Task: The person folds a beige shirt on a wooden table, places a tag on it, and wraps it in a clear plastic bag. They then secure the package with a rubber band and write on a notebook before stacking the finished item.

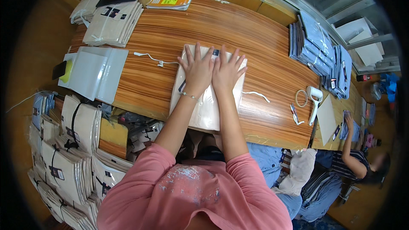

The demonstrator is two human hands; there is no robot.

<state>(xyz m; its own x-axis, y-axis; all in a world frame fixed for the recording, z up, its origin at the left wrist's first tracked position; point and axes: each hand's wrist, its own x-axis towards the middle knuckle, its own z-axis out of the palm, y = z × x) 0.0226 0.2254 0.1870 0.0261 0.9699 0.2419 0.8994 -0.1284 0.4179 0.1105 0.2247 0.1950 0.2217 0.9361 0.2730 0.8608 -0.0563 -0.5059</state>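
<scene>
A cream folded garment in a clear plastic bag (207,110) lies flat on the wooden table (255,38) in front of me. My left hand (197,69) and my right hand (226,71) both press flat on the bag's far half, side by side, fingers spread. A bracelet circles my left wrist. A white drawstring (151,58) lies left of the bag, another white cord (257,95) to its right.
A stack of clear bags (97,72) sits at the left, cream packs (113,23) behind it, blue packs (317,51) at the far right. A tape dispenser (314,102), tape ring (301,98) and pens (295,114) lie right. Another person (362,162) works nearby.
</scene>
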